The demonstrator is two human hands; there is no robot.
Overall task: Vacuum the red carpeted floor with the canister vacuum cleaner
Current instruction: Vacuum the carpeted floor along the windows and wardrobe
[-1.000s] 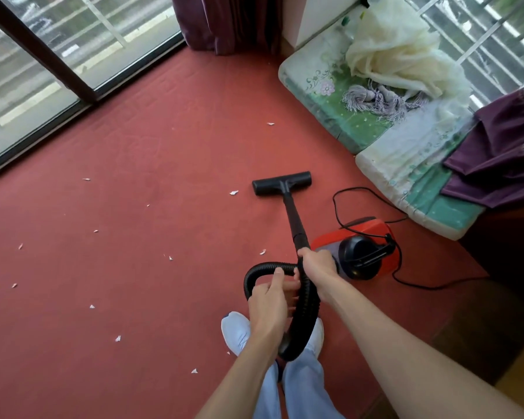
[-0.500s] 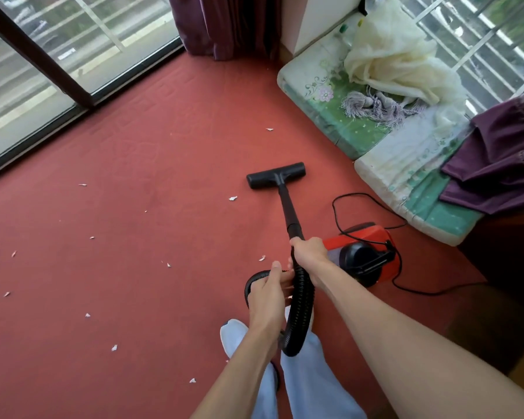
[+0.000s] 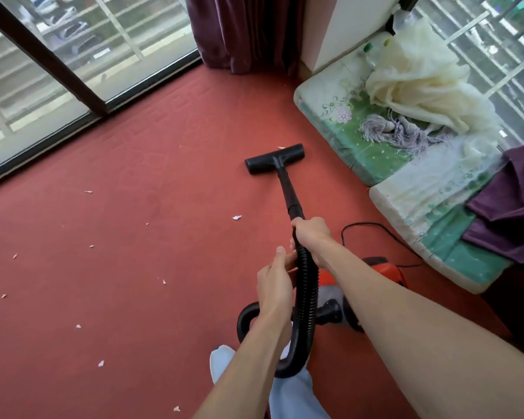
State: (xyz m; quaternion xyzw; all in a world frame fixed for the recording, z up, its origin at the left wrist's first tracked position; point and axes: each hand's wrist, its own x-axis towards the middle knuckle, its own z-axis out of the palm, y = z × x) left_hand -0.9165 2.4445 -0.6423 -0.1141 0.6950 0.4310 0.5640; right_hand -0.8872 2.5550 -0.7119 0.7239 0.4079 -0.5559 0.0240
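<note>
The right hand (image 3: pixel 310 237) is closed round the top of the black ribbed hose (image 3: pixel 307 285), just where it meets the wand (image 3: pixel 288 189). The left hand (image 3: pixel 274 279) holds the same hose just below it, thumb lying straight on top and fingers curled in toward the ribs. From the hands the hose drops, loops past the pale blue trouser legs (image 3: pixel 291 394) and runs to the red vacuum cleaner (image 3: pixel 384 270), which sits on the carpet (image 3: pixel 133 237) near its right edge, mostly hidden behind the right forearm.

The wand slants away to the floor head (image 3: pixel 274 158), flat on the carpet toward the far right corner, near the green flowered cushions (image 3: pixel 345 137). One white paper scrap touches the head's far side; another (image 3: pixel 237 217) lies left of the wand, and more are scattered across the left half of the carpet.

A black cord (image 3: pixel 372 226) curls beside the cushions. On them lie a cream cloth (image 3: pixel 415 83) and a purple cloth (image 3: pixel 515 207). A purple curtain (image 3: pixel 242 31) hangs at the far corner, with a glass door (image 3: pixel 73 40) along the far left edge.
</note>
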